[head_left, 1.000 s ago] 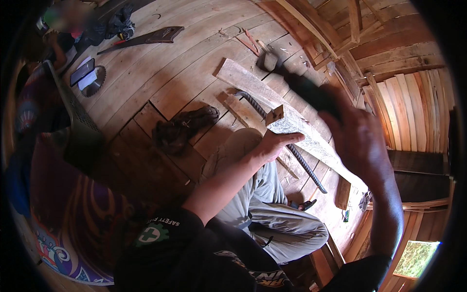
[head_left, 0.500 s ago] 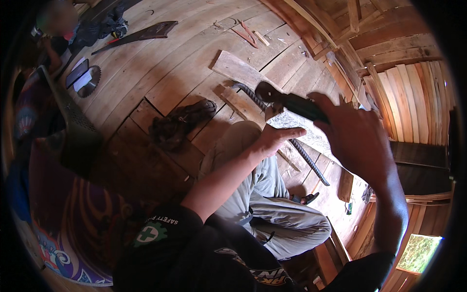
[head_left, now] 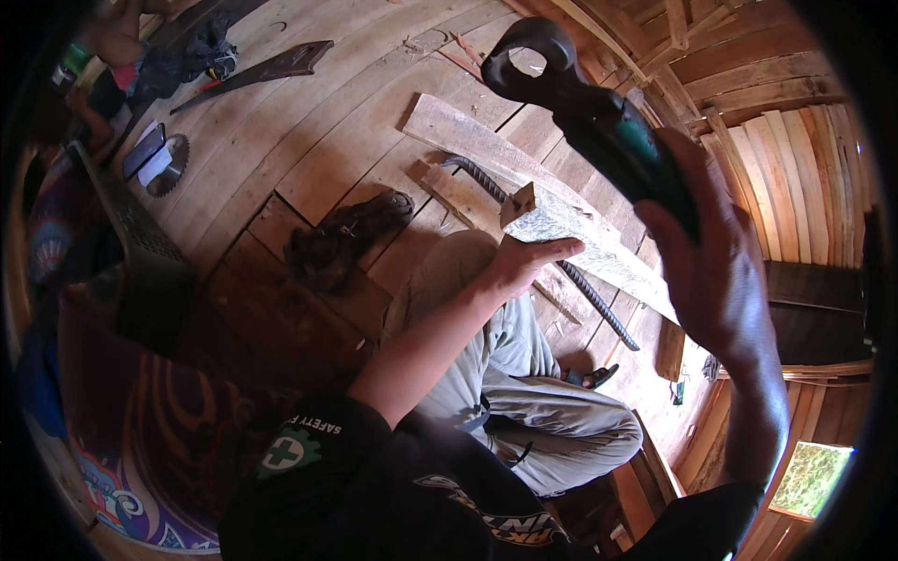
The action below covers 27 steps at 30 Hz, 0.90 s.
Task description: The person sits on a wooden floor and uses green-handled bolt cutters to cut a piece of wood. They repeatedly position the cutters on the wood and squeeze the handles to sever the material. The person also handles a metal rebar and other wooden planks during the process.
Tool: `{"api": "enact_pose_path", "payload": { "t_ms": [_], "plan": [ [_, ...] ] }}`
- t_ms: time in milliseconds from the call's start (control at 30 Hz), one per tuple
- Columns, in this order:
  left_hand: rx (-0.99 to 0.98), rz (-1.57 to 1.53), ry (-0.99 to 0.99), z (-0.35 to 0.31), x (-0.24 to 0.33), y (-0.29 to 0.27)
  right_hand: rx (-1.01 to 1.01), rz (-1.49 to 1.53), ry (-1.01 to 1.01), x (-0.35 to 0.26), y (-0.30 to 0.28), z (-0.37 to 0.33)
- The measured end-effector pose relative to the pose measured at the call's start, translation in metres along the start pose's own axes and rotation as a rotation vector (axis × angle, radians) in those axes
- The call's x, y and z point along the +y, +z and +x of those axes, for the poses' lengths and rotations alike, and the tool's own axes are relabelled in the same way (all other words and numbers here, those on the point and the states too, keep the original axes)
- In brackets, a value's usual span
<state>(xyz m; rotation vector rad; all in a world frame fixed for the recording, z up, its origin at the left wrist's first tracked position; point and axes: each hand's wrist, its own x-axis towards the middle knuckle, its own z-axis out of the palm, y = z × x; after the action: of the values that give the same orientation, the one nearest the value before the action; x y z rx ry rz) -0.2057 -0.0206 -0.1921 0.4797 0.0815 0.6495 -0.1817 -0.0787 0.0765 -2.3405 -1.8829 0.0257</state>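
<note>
Raised in front of me, my right hand [head_left: 716, 243] is wrapped round the dark, green-marked handle of a tool with a black ring-shaped head [head_left: 535, 70]; its exact kind is unclear. Below it, my left hand [head_left: 528, 266] grips the near side of a squared wooden beam [head_left: 589, 238] close to its end, thumb on top. The beam's upper face looks pale and rough. Under it a bent ribbed steel bar [head_left: 599, 304] crosses, with a hooked end sticking out on the far side. The tool's head is apart from the wood.
A flat plank [head_left: 458, 131] and a shorter board [head_left: 463, 194] lie beyond the beam. Dark crumpled cloth [head_left: 346, 234] is left of my knee. Farther off are a handsaw [head_left: 262, 75], a round saw blade [head_left: 171, 166] and a phone [head_left: 145, 151]. Another person's arm [head_left: 94, 117] shows far left.
My right hand has lifted the tool up and away from the beam's end, uncovering it. My left hand has stayed on the beam. The other person at far left has shifted.
</note>
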Motion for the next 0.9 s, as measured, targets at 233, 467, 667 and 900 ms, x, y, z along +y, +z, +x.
{"api": "enact_pose_path", "payload": {
  "t_ms": [233,467,667,900],
  "plan": [
    [-0.021,0.056,0.020,-0.002,0.000,0.004,-0.350,-0.222,0.113,-0.002,-0.011,0.009],
    [-0.033,0.032,-0.048,-0.001,-0.010,0.002,-0.402,-0.359,0.005,0.016,0.006,-0.004],
    [-0.010,0.048,-0.018,-0.001,0.007,0.003,-0.005,0.015,0.069,0.009,-0.007,-0.001],
    [-0.070,0.196,-0.010,-0.007,0.003,0.005,-0.330,-0.328,-0.024,0.000,-0.006,-0.004]
  ]
}}
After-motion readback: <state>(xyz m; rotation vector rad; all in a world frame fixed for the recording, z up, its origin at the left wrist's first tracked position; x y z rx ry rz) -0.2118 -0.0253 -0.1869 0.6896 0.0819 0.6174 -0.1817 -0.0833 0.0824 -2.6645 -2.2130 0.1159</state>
